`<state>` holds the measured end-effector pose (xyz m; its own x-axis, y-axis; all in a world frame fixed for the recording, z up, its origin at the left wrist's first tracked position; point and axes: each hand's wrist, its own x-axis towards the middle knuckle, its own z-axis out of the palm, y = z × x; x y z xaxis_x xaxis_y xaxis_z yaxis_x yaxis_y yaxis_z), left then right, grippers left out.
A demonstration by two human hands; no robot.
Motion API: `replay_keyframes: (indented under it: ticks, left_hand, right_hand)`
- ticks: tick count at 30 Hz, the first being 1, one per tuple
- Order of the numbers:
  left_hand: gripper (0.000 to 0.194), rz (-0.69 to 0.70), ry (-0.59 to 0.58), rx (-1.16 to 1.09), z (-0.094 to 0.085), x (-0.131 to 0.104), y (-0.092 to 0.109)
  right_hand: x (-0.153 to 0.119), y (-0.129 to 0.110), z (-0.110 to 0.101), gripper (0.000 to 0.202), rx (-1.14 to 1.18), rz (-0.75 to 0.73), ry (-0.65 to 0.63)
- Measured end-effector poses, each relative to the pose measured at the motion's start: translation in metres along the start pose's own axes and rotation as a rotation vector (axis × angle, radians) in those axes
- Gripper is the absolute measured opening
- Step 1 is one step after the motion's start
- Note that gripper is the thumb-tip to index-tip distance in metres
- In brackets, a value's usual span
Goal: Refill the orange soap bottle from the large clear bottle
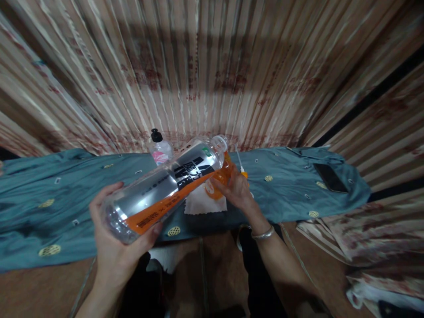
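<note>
My left hand [115,251] is wrapped round the base of a large clear plastic bottle [175,176] with a silver and orange label. The bottle is tilted, its neck pointing up and to the right; I cannot tell whether liquid is in it. My right hand [241,192] is closed on an orange translucent bottle [216,187], partly hidden behind the label and my fingers. The clear bottle's mouth lies just above the orange bottle. Below them a white tissue [205,206] lies on the cloth. Behind my right hand is an orange piece [244,175] with a thin clear tube.
A clear bottle with a black cap and pink label [161,148] stands behind the large bottle. A dark phone [330,178] lies on the right of the narrow surface, which a teal patterned cloth [281,198] covers. A pleated curtain [212,66] hangs directly behind.
</note>
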<state>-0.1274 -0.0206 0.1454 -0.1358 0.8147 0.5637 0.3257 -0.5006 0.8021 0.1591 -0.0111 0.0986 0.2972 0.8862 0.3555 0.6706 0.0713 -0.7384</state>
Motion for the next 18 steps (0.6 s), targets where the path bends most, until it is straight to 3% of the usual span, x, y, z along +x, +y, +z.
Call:
replay_keyframes:
  ticks: [18]
  left_hand:
    - [0.088,0.106,-0.122,0.076,-0.011,-0.003,-0.017]
  right_hand:
    - [0.000,-0.001,0.002,0.064,-0.012,0.001,0.025]
